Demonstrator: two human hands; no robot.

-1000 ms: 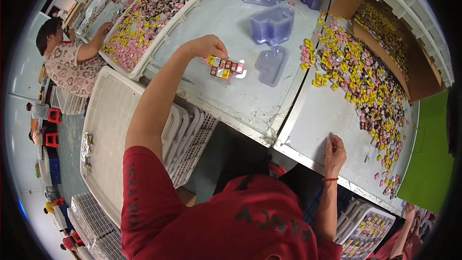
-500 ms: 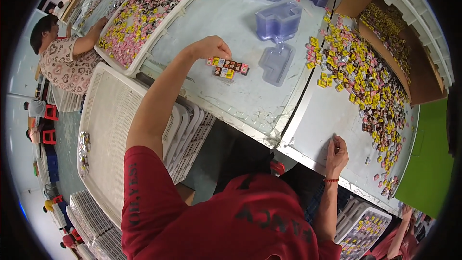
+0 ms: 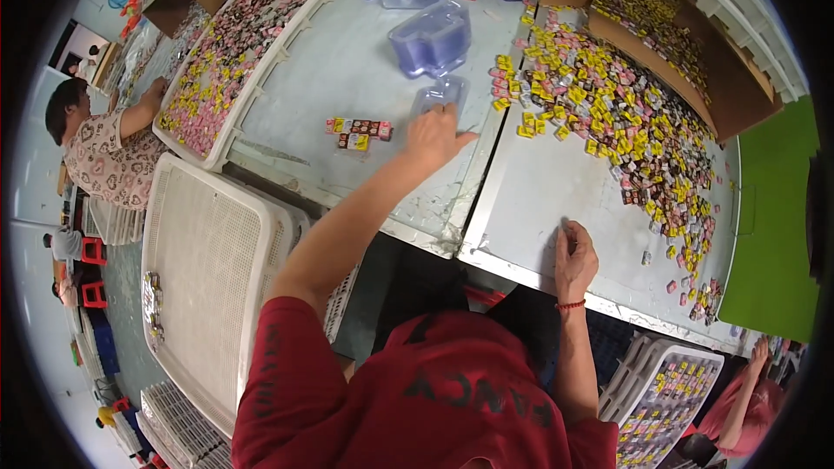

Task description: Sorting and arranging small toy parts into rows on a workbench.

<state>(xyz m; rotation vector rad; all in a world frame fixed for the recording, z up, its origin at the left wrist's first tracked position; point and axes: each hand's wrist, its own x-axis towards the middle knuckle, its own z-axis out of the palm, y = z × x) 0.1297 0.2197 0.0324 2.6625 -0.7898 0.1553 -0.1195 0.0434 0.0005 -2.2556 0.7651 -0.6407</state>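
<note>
My left hand reaches over the middle of the table, thumb spread out to the right. Its fingertips lie on a shallow clear plastic blister tray, covering part of it. Left of that hand sits a small group of square pink, brown and yellow pieces, set edge to edge in two rows and touched by neither hand. Beyond the tray stands a stack of nested clear blister trays. My right hand, a red bracelet at its wrist, hovers or rests by the near table edge, fingers loosely curled, nothing visible in it.
Loose small pieces spread over the right table, before an open cardboard box. A white bin of pieces is at far left. Stacked white perforated trays stand at my left. A co-worker reaches into the bin.
My left hand has left the grouped pieces and moved right to the single blister tray. My right hand stays by the table edge. The whole view has shifted somewhat.
</note>
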